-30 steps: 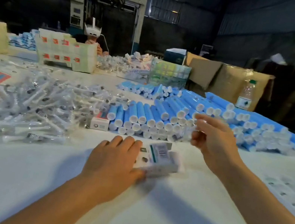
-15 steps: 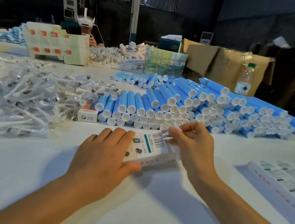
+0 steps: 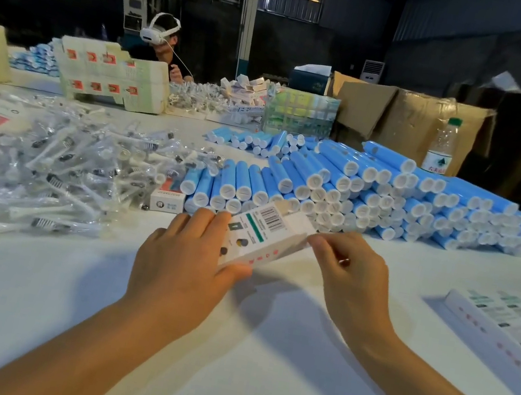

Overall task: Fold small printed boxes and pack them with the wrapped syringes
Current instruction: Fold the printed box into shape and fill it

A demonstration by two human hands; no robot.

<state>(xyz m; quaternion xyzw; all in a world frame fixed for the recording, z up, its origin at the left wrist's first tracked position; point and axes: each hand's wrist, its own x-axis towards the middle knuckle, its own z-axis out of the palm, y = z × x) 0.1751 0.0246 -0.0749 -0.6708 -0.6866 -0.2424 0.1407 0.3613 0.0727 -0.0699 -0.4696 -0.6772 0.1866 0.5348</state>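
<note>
- The left hand [image 3: 185,271] lies over the near-left part of a small printed box [image 3: 266,236], fingers curved along its top face and thumb hooked under the near edge, so it grips the carton.
- The right hand [image 3: 351,276] meets the same box at its 3 o'clock end, fingertips [image 3: 317,242] pinching the corner there; whether a flap is between them I cannot tell.
- The box is smooth white card, long and rectangular, with a barcode, a green stripe and small red marks along its side; it tilts up toward 1 o'clock, just above the desk [image 3: 222,364].
- The desk is matte white, and a broad bare stretch of it runs from the hands toward 6 o'clock (both forearms cross it).
- At 12 to 2 o'clock of the box, just beyond it, a stack of blue tubes [image 3: 374,196] with round white caps lies on its side, cap ends facing the person.
- At 9 to 10 o'clock a loose heap of wrapped syringes [image 3: 60,158] in crinkled clear film spreads to the left edge of view; a small closed carton [image 3: 167,200] stands between the heap and the tubes.
- At 3 o'clock, well apart, flat printed sheets [image 3: 515,322] lie fanned near the desk's right edge.
- Far off at 11 o'clock a second person [image 3: 161,44] wearing a white headset sits behind unfolded card blanks [image 3: 109,76].
- At 1 o'clock a clear plastic bottle [image 3: 440,145] stands before brown cardboard cartons [image 3: 415,123].
</note>
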